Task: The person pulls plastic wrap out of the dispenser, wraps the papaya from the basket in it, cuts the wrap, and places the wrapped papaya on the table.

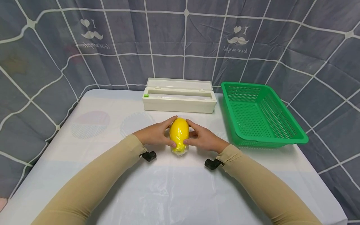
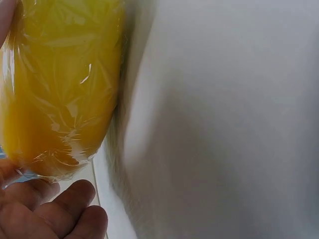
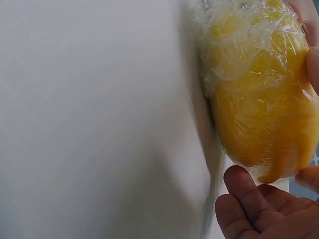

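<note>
A smooth yellow mango-like fruit (image 1: 179, 132), wrapped in clear cling film, sits at the middle of the table with its crumpled film end toward me. My left hand (image 1: 157, 133) holds its left side, thumb near the front and fingers toward the far end. From the opposite side, my right hand (image 1: 205, 138) grips it likewise with thumb and fingertips. In the left wrist view the film lies fairly tight over the fruit (image 2: 65, 89). Bunched, wrinkled film shows on the fruit (image 3: 264, 99) in the right wrist view, where the lower fingers (image 3: 244, 191) curl by its far end.
Behind the fruit stands a white cling film dispenser (image 1: 180, 104), its lid raised and a green slider at its left. A green perforated basket (image 1: 233, 125) is at the right, overhanging the table's edge. Grey checked curtains (image 1: 168, 40) surround the white-covered table (image 1: 168, 193).
</note>
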The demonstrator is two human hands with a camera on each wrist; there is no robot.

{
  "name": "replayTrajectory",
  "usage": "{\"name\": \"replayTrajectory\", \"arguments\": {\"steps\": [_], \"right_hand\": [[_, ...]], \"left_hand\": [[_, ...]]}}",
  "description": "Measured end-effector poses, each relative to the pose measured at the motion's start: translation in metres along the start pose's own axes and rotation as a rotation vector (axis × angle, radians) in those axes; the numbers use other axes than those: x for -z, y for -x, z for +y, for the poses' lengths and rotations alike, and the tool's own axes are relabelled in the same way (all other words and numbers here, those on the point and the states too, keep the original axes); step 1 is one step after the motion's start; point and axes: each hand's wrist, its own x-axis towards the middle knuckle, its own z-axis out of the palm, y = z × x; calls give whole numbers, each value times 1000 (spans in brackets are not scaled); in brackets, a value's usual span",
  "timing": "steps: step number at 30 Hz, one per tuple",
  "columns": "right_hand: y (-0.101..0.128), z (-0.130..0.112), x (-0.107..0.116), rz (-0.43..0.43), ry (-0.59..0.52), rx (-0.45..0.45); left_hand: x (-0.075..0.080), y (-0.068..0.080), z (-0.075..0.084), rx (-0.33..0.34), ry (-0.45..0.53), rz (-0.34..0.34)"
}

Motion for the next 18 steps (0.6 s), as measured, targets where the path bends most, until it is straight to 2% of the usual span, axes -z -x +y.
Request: {"name": "replayTrajectory", "arguments": {"steps": [7, 18], "right_hand": [[0, -1, 1, 3, 6, 1], [1, -1, 2, 15, 9, 11]], "left_hand": [[1, 1, 0, -9, -9, -5], [3, 2, 1, 23, -8, -2]]}}
